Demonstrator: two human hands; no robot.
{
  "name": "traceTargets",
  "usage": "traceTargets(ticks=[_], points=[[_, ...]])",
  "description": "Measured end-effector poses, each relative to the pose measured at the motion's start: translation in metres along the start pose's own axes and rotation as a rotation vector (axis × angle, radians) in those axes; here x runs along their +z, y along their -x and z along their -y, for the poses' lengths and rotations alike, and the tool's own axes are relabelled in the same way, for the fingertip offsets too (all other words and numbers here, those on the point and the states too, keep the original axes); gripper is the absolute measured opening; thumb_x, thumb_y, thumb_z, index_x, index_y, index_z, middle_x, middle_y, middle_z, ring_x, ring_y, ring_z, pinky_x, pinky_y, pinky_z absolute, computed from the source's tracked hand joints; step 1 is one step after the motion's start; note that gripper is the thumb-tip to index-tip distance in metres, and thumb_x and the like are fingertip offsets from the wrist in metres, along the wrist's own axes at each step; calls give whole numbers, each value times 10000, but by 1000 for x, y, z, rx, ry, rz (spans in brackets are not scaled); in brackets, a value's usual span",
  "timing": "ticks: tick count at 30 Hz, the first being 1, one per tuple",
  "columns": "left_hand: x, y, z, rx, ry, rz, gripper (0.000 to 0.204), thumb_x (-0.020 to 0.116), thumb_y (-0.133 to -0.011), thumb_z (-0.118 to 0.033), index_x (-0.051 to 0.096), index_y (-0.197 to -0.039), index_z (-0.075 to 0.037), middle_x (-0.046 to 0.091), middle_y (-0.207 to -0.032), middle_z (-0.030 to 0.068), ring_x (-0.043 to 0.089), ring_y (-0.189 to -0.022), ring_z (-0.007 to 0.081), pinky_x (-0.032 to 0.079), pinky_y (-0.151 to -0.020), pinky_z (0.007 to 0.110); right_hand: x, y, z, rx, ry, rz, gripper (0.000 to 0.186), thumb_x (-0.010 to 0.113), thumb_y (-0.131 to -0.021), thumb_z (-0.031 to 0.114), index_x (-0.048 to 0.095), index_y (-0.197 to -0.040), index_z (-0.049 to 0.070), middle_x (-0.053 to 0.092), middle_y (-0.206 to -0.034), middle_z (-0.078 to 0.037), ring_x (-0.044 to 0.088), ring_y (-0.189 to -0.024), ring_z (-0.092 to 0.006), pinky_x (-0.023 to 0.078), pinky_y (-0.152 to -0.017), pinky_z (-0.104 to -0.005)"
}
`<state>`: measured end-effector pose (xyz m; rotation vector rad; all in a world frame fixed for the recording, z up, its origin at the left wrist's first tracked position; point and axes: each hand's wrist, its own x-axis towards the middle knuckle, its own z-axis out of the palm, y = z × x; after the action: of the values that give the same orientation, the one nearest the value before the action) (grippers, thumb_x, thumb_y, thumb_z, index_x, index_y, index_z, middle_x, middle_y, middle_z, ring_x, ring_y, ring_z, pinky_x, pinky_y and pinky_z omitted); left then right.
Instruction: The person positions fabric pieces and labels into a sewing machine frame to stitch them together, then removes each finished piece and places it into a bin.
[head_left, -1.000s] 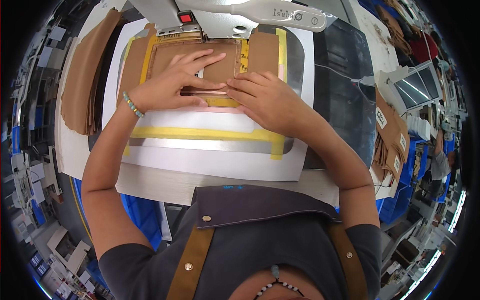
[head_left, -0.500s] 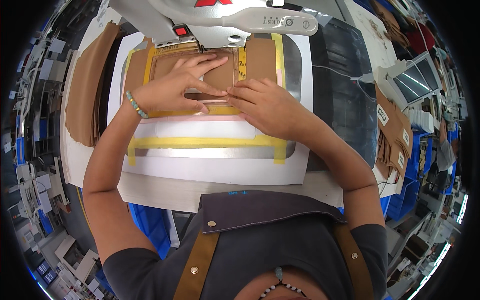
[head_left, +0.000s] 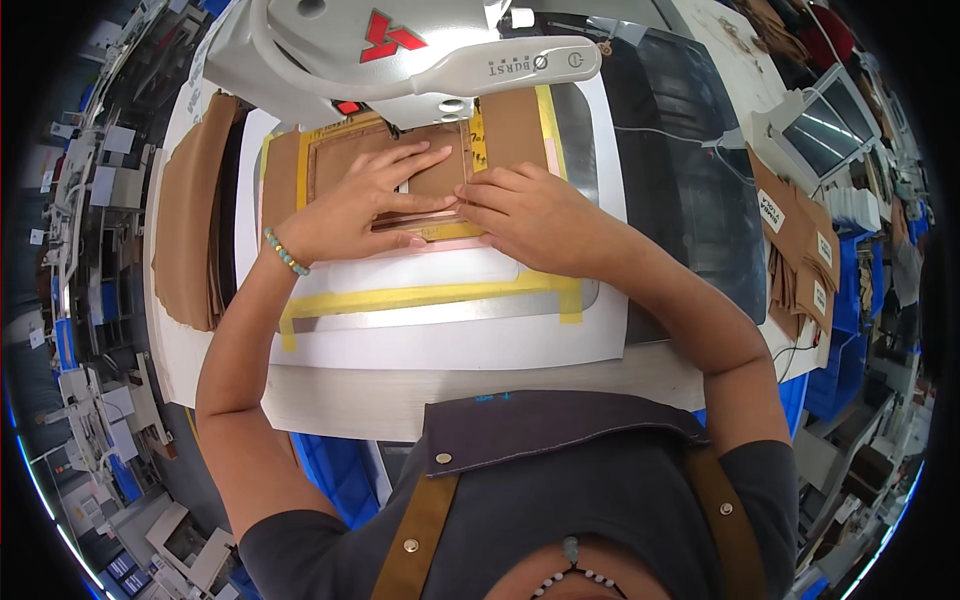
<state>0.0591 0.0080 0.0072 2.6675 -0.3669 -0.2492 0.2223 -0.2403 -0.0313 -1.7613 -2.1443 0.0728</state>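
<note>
My left hand point(head_left: 365, 210) lies with fingers spread over a flat brown panel point(head_left: 440, 177) set in a rectangular frame edged with yellow tape. Its forefinger runs along the panel's near edge, and its thumb rests on the yellow strip point(head_left: 445, 231) below. Close to that forefinger's tip, my right hand point(head_left: 530, 215) is bent, fingers together, its tips pressed down at the frame's near right corner. Whatever is under those right fingertips is hidden. A small white piece point(head_left: 404, 186) shows beneath the left hand.
A white machine head point(head_left: 340, 50) with a grey handle-shaped bar point(head_left: 510, 66) overhangs the frame's far side. Stacked brown sheets point(head_left: 190, 220) stand at left, labelled brown pieces point(head_left: 800, 235) at right. A dark board point(head_left: 680, 180) lies right of the white sheet point(head_left: 450, 345); a screen point(head_left: 830, 120) stands beyond.
The whole view has shifted, bringing more of the machine head into sight. My left forefinger and thumb have shifted slightly, and the dark gap between them is less visible. My right fingertips stay at the corner.
</note>
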Motion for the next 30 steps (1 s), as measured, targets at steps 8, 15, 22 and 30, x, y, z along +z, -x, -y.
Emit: traceTargets(ticks=[8, 15, 22, 30], points=[[-3, -12, 15, 53, -16, -32, 473, 756, -968, -420, 742, -1419, -275, 368, -1749, 122, 342, -1583, 362, 213, -1298, 527, -6, 5, -13, 21, -1, -81, 430, 729, -985, 247, 691, -1368, 55, 661, -1426, -87, 550, -1389, -258, 418, -1162, -436], [-3, -22, 27, -77, -27, -44, 506, 796, -939, -406, 735, -1425, -282, 536, -1633, 138, 459, -1467, 354, 316, -1247, 477, -12, 13, -31, 83, 79, -195, 375, 678, -1025, 278, 714, -1323, 52, 683, -1387, -106, 551, -1399, -273, 398, -1189, -453], [-2, -29, 45, -84, 4, -158, 462, 775, -946, -489, 756, -1384, -344, 676, -1467, 129, 529, -1359, 351, 368, -1236, 477, -12, 14, -36, 94, 101, -150, 422, 676, -1031, 278, 691, -1372, 31, 672, -1414, -122, 524, -1429, -293, 387, -1199, -477], [5, -34, 55, -135, -23, -261, 381, 708, -1016, -338, 759, -1363, -189, 717, -1254, 256, 654, -1104, 419, 492, -1051, 443, -13, 17, -37, 106, 86, -174, 399, 692, -1014, 262, 713, -1334, 26, 673, -1409, -130, 519, -1439, -294, 385, -1200, -477]])
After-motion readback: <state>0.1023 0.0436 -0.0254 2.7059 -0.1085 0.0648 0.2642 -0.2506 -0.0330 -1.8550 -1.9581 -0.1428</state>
